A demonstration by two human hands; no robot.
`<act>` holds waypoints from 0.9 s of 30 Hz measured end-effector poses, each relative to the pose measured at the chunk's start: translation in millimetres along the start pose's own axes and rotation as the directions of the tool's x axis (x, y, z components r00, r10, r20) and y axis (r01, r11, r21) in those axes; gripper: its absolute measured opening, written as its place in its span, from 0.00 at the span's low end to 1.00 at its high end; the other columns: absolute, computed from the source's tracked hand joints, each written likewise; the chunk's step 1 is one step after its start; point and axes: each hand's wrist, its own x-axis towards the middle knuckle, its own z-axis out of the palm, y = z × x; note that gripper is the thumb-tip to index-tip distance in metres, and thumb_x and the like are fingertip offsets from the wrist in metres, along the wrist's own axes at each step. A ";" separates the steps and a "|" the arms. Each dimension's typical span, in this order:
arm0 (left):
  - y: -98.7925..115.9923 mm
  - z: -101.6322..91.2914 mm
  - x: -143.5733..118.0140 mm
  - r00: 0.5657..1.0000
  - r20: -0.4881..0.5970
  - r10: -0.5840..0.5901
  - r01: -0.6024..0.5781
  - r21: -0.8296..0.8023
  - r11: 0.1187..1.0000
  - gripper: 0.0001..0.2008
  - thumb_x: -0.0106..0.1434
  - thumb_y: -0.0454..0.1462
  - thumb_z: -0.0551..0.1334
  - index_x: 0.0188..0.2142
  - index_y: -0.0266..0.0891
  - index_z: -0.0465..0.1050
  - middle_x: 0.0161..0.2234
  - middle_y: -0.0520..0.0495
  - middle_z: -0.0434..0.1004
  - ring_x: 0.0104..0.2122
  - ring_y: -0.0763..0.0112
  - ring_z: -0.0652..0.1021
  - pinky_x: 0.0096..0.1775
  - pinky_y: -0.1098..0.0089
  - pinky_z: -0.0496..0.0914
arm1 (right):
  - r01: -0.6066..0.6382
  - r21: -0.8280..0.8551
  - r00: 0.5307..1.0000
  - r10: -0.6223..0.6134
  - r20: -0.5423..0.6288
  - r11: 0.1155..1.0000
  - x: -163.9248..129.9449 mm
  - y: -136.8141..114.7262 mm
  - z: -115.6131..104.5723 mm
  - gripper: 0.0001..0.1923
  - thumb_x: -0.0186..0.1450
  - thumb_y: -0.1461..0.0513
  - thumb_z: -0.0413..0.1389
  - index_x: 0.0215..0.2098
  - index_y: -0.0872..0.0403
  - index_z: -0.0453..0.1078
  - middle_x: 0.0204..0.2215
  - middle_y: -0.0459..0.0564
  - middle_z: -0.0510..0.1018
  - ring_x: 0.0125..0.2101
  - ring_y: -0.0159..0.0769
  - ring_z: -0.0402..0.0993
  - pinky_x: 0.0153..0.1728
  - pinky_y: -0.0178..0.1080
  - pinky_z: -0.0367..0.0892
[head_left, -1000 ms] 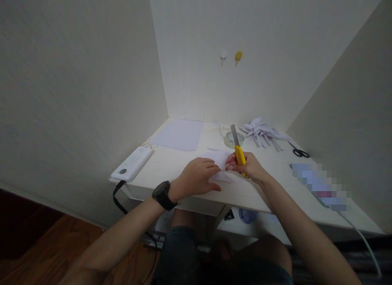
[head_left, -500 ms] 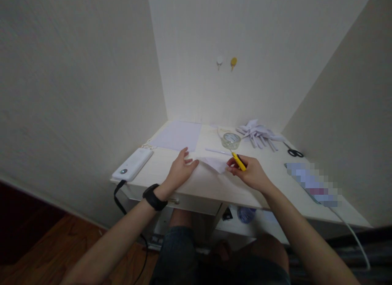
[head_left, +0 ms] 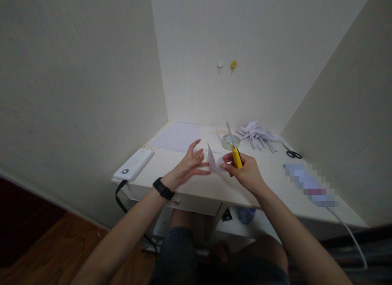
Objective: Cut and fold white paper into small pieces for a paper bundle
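Walls (head_left: 190,89) bounded the desk (head_left: 165,162).
Near the front edge (head_left: 214,198), I saw the left hand (head_left: 191,166) spread wide, the right hand (head_left: 246,170) holding knife (head_left: 237,158) and paper (head_left: 211,157).

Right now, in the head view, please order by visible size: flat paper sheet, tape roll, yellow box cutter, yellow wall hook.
1. Flat paper sheet
2. Tape roll and yellow box cutter: look alike, unranked
3. Yellow wall hook

no legible text, labels, numbers or signs
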 end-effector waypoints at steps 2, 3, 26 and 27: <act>2.5 -7.7 5.4 0.997 0.062 -0.055 0.055 -0.009 0.998 0.53 0.49 0.53 0.73 0.66 0.66 0.43 0.67 0.37 0.48 0.47 0.58 0.78 0.48 0.46 0.73 | -0.044 0.063 0.999 0.044 0.006 0.997 1.7 -0.8 -2.1 0.18 0.50 0.51 0.67 0.33 0.54 0.73 0.28 0.50 0.78 0.17 0.30 0.67 0.18 0.36 0.65; 3.1 -10.3 7.8 0.991 0.093 -0.092 0.094 -0.011 0.996 0.54 0.48 0.51 0.74 0.66 0.65 0.43 0.67 0.36 0.50 0.46 0.58 0.78 0.48 0.46 0.72 | -0.058 0.082 0.998 0.058 0.006 0.995 2.4 -0.7 -2.7 0.19 0.49 0.52 0.67 0.33 0.55 0.73 0.29 0.50 0.78 0.17 0.29 0.66 0.17 0.36 0.65; -2.5 14.9 17.3 0.960 0.272 0.059 -0.209 0.563 0.800 0.19 0.58 0.49 0.66 0.38 0.34 0.78 0.38 0.45 0.81 0.37 0.65 0.78 0.43 0.66 0.71 | 0.086 -0.033 0.996 -0.086 0.007 0.996 38.2 -12.5 -12.1 0.14 0.50 0.55 0.67 0.30 0.54 0.75 0.27 0.48 0.78 0.29 0.36 0.73 0.32 0.39 0.69; 1.2 17.7 17.3 0.965 0.253 0.063 -0.192 0.527 0.828 0.21 0.58 0.51 0.66 0.37 0.34 0.78 0.36 0.45 0.81 0.35 0.67 0.77 0.40 0.68 0.71 | 0.090 -0.047 0.996 -0.091 -0.013 0.995 41.7 -13.7 -14.7 0.14 0.50 0.55 0.67 0.29 0.54 0.75 0.27 0.48 0.78 0.29 0.36 0.73 0.31 0.39 0.68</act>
